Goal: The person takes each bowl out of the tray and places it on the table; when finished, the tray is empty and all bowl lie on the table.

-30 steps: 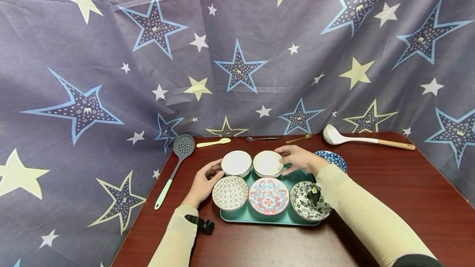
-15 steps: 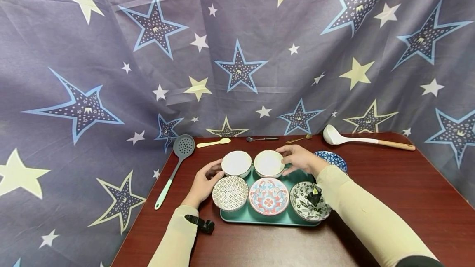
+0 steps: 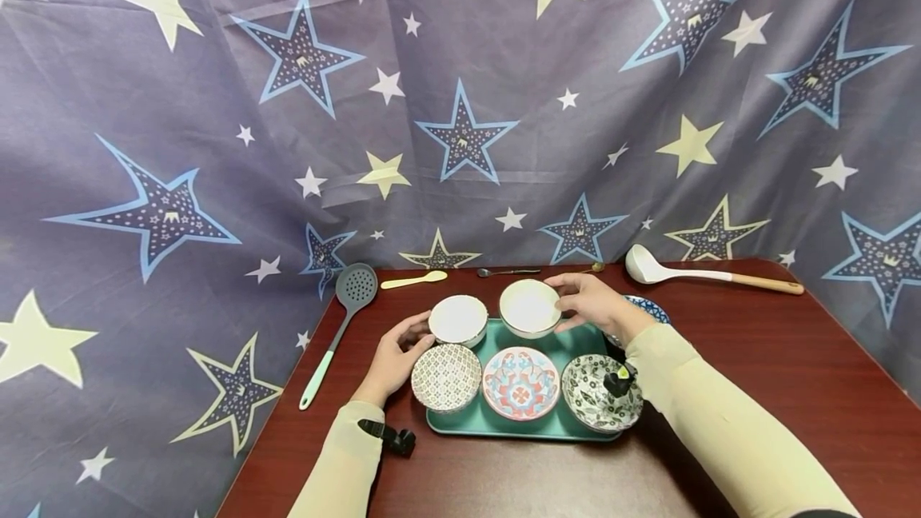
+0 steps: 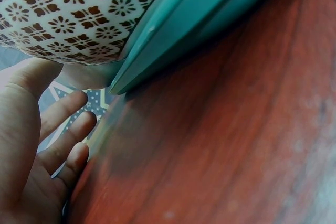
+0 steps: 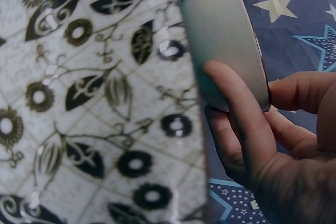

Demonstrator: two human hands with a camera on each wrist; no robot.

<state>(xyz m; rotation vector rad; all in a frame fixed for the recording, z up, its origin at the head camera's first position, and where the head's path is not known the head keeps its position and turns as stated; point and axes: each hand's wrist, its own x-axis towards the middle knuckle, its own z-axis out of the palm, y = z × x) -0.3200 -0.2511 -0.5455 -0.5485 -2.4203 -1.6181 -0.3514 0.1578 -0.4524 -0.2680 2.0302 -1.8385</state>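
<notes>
My right hand (image 3: 590, 302) pinches the rim of a plain white bowl (image 3: 531, 308), which is raised over the far side of the green tray (image 3: 471, 424). The right wrist view shows the thumb and fingers around the bowl's edge. My left hand (image 3: 392, 354) lies at the tray's left, fingers relaxed, beside another white bowl (image 3: 458, 318) and a brown-patterned bowl (image 3: 446, 378). Its thumb (image 4: 39, 74) reaches the patterned bowl's side; whether it presses there I cannot tell. A red-and-blue bowl (image 3: 520, 384) and a black floral bowl (image 3: 600, 396) fill the tray's near row.
A blue-patterned bowl (image 3: 645, 308) is partly hidden behind my right arm. Along the table's back edge lie a yellow spoon (image 3: 413, 280), a small dark spoon (image 3: 507, 272) and a white ladle (image 3: 647, 266). A slotted turner (image 3: 356, 288) lies at the left edge.
My right hand has lifted the white bowl up off the tray and shifted it slightly right and away. The left hand stays in place.
</notes>
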